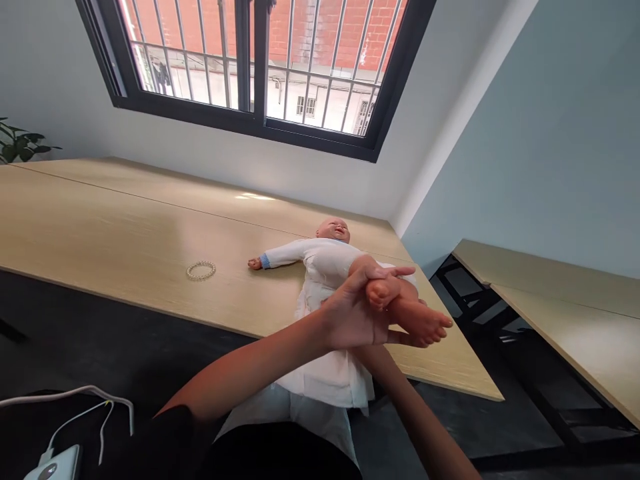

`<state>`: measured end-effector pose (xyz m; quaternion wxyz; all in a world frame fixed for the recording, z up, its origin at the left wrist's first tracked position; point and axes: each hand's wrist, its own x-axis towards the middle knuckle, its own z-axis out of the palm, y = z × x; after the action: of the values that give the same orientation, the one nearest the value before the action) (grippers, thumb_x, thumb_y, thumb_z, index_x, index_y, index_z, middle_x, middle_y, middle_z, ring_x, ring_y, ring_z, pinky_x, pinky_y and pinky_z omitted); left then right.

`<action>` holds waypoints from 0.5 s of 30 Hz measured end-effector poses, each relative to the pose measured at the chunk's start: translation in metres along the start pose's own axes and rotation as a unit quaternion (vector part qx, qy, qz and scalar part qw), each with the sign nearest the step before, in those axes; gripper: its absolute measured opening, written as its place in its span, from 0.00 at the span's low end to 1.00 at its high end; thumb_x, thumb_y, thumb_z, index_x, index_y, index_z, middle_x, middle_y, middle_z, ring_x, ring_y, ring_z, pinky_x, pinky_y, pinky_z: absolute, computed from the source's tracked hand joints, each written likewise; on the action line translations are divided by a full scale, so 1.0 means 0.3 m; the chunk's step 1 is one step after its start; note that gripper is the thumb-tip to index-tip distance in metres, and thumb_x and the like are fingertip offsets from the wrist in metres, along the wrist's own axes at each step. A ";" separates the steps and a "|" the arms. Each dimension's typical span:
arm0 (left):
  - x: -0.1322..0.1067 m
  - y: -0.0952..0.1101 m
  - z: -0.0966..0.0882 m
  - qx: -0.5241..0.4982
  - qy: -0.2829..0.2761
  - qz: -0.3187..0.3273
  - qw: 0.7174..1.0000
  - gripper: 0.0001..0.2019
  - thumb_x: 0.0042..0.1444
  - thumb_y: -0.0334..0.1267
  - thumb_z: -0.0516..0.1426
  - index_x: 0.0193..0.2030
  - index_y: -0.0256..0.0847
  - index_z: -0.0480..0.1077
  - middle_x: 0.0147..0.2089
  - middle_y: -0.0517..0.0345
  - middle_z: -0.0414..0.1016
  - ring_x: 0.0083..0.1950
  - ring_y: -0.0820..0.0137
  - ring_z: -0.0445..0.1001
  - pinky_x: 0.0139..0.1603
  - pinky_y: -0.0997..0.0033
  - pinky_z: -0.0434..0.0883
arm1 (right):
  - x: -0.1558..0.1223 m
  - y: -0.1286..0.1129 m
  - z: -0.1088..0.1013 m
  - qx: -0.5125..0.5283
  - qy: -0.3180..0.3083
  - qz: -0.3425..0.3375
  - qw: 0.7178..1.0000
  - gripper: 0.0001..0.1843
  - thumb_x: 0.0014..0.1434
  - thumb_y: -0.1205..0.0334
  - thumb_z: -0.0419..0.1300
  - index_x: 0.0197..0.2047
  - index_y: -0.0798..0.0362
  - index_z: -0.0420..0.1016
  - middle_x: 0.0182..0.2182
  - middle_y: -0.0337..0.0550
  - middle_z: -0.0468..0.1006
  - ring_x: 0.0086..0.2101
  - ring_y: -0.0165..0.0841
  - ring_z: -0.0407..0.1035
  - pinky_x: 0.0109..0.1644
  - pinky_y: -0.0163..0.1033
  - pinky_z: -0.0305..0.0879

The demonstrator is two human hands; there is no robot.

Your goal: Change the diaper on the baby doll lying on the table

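Wooden table [125, 227], doll [325, 260] supine, head toward window [250, 60], left hand [353, 317] gripping feet [420, 321]

Blk top [280, 460] (forearms [250, 370] bare)

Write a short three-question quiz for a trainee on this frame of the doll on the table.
1. True or false: the doll lies face down on the table.
2. Multiple choice: what does the left hand grip? A. the doll's feet; B. the doll's head; C. the doll's outstretched arm.
3. Short answer: what small ring of beads lies on the table, apart from the doll, out beyond its outstretched arm?

Key: 1. False, it lies face up. 2. A. 3. A bead bracelet.
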<state>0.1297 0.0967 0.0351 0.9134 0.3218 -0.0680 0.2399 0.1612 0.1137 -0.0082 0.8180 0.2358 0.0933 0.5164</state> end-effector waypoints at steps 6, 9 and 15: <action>0.036 -0.005 -0.012 -0.003 -0.008 -0.005 1.000 0.19 0.59 0.47 0.57 0.55 0.44 0.68 0.42 0.55 0.73 0.54 0.51 0.74 0.62 0.36 0.56 | -0.060 0.046 0.076 0.869 -0.011 0.227 0.439 0.33 0.52 0.71 0.32 0.22 0.59 0.79 0.50 0.38 0.78 0.67 0.43 0.28 0.50 0.52 0.58; 0.045 -0.018 -0.021 0.001 0.002 -0.010 1.000 0.18 0.59 0.43 0.56 0.56 0.42 0.69 0.41 0.55 0.71 0.57 0.50 0.71 0.61 0.34 0.55 | -0.058 0.026 0.059 0.941 0.061 0.329 0.042 0.35 0.51 0.75 0.27 0.18 0.60 0.75 0.51 0.34 0.76 0.66 0.38 0.21 0.53 0.52 0.57; 0.026 -0.044 -0.028 0.010 0.022 -0.030 0.999 0.21 0.58 0.45 0.57 0.57 0.42 0.68 0.43 0.53 0.72 0.59 0.47 0.70 0.62 0.33 0.53 | -0.042 0.002 0.056 0.979 -0.030 0.166 0.113 0.20 0.59 0.74 0.51 0.27 0.50 0.82 0.49 0.37 0.79 0.69 0.40 0.44 0.57 0.49 0.65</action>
<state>0.1428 0.0961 0.0234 0.9180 0.3276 -0.0354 0.2206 0.1616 0.0979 0.0055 -0.2211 0.8584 0.4529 0.0957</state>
